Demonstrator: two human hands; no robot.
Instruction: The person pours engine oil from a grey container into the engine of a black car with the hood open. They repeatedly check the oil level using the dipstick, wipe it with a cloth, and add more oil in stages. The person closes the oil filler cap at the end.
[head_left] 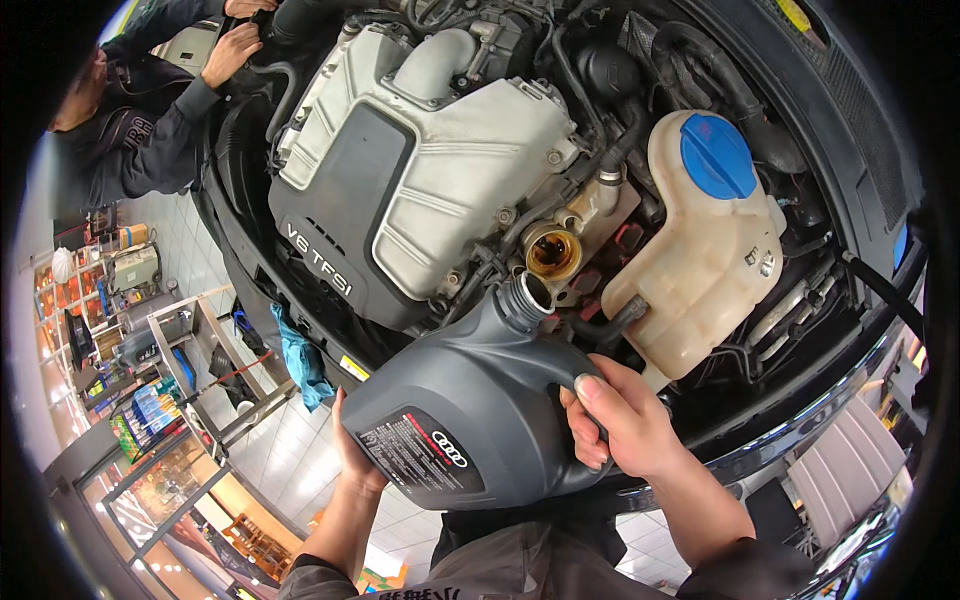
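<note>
Where an oil-stained round metal opening (552,255) sits in the narrow gap between silver-grey engine cover (470,175) and cream plastic reservoir (690,265), a tilted dark-grey plastic jug (470,385) points its mouth (534,293); the right hand (622,418) curls tightly around its handle (574,366), the partly hidden left hand (358,450) cups its side.

The top (530,565) is dark grey, nearly black, in matt cloth that creases loosely across the front. A printed mark (418,594) runs over it (cut off by the lower edge, so hard to make out). The left sleeve (318,582) and right sleeve (752,573) are equally dark and loose, ending to leave the forearms (700,508) bare. Both left hand (358,455) and right hand (625,420) are ungloved, and a thumbnail shows on the right.
</note>
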